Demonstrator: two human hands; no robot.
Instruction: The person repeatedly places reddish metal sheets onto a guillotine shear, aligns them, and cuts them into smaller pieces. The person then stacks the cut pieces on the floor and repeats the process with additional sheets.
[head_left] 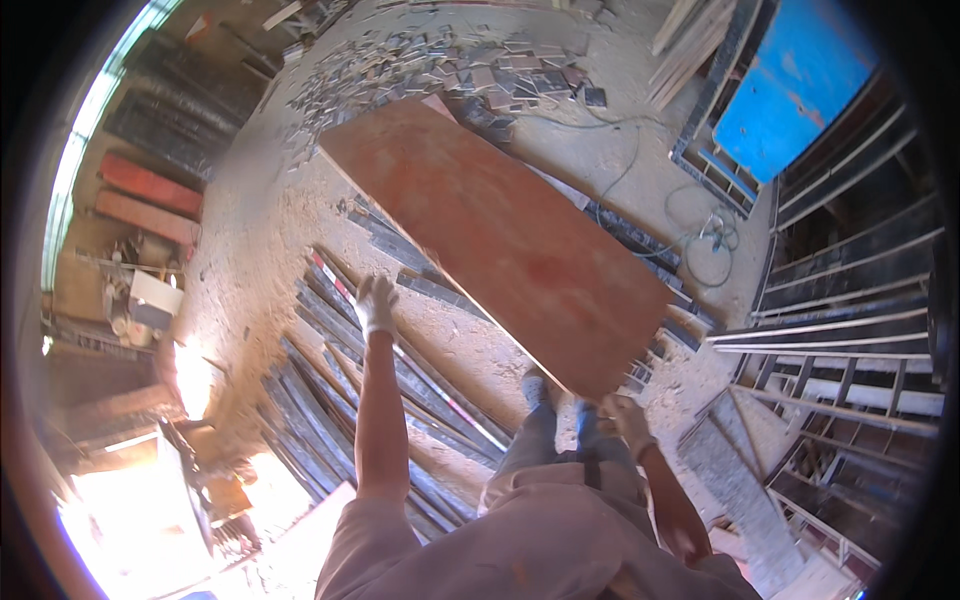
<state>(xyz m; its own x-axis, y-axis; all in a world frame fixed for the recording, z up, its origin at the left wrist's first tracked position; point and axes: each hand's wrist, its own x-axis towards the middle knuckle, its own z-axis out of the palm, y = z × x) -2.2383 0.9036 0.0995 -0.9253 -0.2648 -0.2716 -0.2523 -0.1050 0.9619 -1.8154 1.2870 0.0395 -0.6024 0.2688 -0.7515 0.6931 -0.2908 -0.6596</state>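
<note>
A long reddish-brown plywood board lies slantwise in front of me, its near right corner close to my feet. At that corner my right hand is closed, its curled fingers at the board's edge; some of them are hard to make out. My left hand, in a pale glove, reaches forward, open with fingers spread and nothing in it. Below and beside it lie several long dark strips on the floor. Among these runs a long pale strip with red marks. Further dark strips stick out past the board's right side.
Many small wood offcuts cover the floor beyond the board. A hose or cable coils on the right. Metal racks and a blue panel stand at the right; red planks lie at the far left.
</note>
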